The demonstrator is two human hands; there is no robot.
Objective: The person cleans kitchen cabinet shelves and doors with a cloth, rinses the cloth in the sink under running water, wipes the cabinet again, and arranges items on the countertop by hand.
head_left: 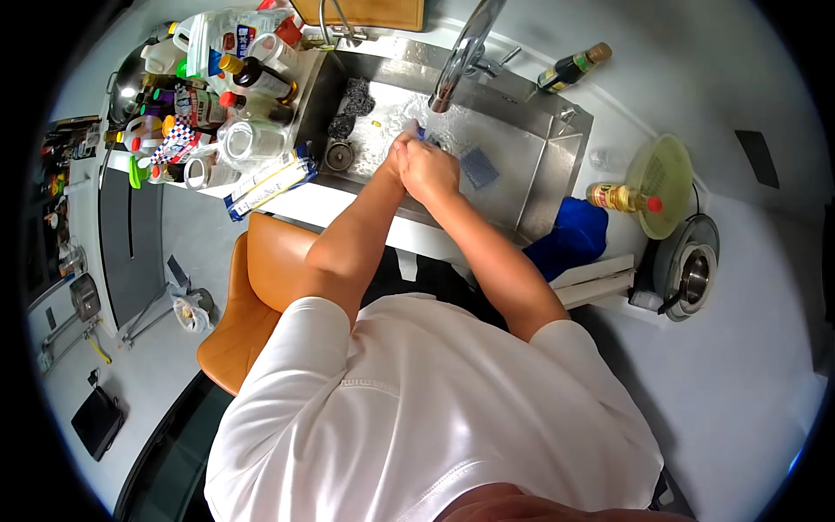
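Over the sink (532, 187), both hands are brought together just below the spout of the tap (450, 74). My left hand (401, 150) lies against my right hand (430, 168), its fingers mostly covered. The right hand is curled, back upward. A small bit of blue shows at the fingertips; what it belongs to is hidden. Water splashes on the sink floor around the hands. A blue-grey cloth or sponge (478, 167) lies flat in the sink to their right. Dark scouring pads (355, 100) sit at the left, near the drain (339, 156).
Bottles and jars crowd the left counter, among them a dark sauce bottle (259, 76). A blue-white packet (271, 183) lies at the counter edge. To the right are a blue cloth (570, 235), an oil bottle (622, 197) and a green basin (665, 187). An orange chair (270, 261) stands left.
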